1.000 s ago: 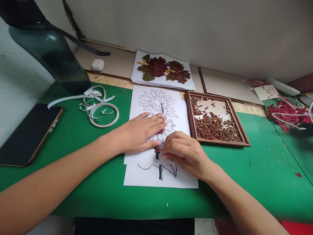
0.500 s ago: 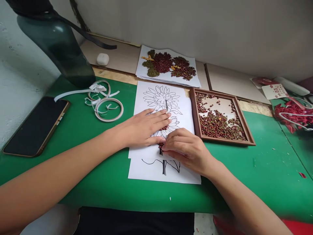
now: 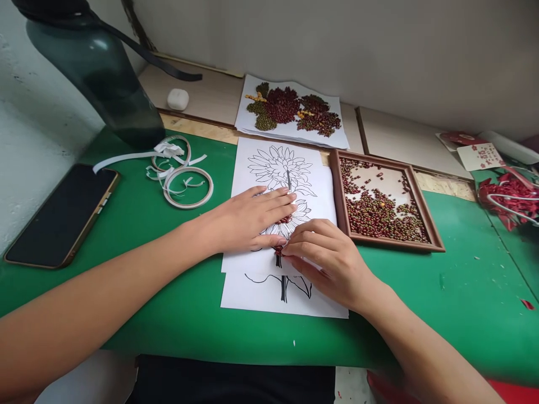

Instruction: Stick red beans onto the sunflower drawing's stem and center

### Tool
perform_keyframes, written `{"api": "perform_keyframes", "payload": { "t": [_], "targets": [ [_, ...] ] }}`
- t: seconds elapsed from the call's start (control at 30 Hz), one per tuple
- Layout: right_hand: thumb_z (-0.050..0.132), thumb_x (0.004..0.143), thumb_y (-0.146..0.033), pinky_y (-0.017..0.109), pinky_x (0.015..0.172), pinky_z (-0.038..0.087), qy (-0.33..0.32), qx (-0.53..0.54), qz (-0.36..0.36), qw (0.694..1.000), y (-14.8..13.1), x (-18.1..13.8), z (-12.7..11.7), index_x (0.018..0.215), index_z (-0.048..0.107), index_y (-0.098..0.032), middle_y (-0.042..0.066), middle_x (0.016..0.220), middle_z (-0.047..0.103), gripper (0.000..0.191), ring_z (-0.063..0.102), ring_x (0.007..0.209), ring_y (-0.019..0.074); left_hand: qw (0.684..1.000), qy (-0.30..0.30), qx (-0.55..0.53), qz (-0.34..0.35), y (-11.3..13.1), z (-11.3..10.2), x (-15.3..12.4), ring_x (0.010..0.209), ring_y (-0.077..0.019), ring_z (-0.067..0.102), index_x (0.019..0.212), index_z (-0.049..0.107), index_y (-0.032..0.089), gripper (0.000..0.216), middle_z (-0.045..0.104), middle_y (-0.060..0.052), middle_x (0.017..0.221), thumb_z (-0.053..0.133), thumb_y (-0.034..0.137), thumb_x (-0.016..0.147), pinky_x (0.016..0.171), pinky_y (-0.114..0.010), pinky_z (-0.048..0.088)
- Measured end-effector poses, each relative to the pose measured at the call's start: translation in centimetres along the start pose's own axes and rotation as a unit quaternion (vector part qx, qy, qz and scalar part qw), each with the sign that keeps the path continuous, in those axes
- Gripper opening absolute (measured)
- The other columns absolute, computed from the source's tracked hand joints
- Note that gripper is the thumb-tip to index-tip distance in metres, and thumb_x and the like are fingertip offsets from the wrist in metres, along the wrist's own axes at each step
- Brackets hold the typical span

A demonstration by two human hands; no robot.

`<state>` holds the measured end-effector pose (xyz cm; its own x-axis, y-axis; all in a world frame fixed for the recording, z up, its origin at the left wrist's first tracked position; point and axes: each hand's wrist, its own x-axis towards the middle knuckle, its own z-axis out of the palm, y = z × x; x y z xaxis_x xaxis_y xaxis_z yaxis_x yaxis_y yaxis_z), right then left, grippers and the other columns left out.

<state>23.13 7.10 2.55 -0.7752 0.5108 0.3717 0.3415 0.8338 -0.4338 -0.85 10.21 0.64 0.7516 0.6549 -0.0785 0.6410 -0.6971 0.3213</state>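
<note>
White paper with black-line flower drawings (image 3: 245,188) lies on the green table top, over another drawn sheet (image 3: 252,297). My left hand (image 3: 252,219) rests flat on it, fingers stretched across the lower flower. Some dark red beans (image 3: 286,220) show at that flower's centre, partly under the fingers. Just below my left thumb, a few more red beans (image 3: 278,252) sit on the thick stem. My right hand (image 3: 330,255) is closed in a pinch beside them, its fingertips at the stem; what is between them is too small to see.
A brown framed tray (image 3: 435,241) of mixed red and green beans stands right of the paper. Bean pictures (image 3: 282,106) lie behind. On the left are tape rings (image 3: 208,199), a phone (image 3: 59,216) and a dark bottle (image 3: 96,78). Red shreds (image 3: 505,196) lie far right.
The view has shifted slightly. My left hand stays flat on the paper, and my right fingertips have barely moved, still pinched at the stem.
</note>
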Motion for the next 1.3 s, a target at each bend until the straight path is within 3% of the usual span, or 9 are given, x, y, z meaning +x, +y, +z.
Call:
{"api": "perform_keyframes", "payload": {
  "t": [0.37, 1.3],
  "targets": [
    [0.069, 0.098, -0.013, 0.044, 0.086, 0.05, -0.025, 0.009, 0.043, 0.999, -0.83, -0.08, 0.51, 0.102, 0.071, -0.02, 0.008, 0.103, 0.073, 0.009, 0.062, 0.099, 0.0242, 1.0, 0.014, -0.001, 0.006, -0.07, 0.16, 0.02, 0.167, -0.0238, 0.018, 0.167, 0.033, 0.019, 0.069, 0.021, -0.005, 0.177, 0.043, 0.056, 0.11, 0.135, -0.048, 0.02],
    [0.071, 0.098, -0.016, 0.044, 0.085, 0.05, -0.018, -0.022, 0.02, 0.999, -0.53, -0.15, 0.59, 0.102, 0.073, -0.02, 0.007, 0.098, 0.075, 0.006, 0.062, 0.095, 0.0237, 1.0, 0.02, -0.006, 0.004, -0.2, 0.18, -0.04, 0.167, -0.0219, 0.019, 0.167, 0.034, 0.023, 0.069, 0.023, -0.002, 0.178, 0.042, 0.059, 0.109, 0.136, -0.043, 0.016]
  ]
}}
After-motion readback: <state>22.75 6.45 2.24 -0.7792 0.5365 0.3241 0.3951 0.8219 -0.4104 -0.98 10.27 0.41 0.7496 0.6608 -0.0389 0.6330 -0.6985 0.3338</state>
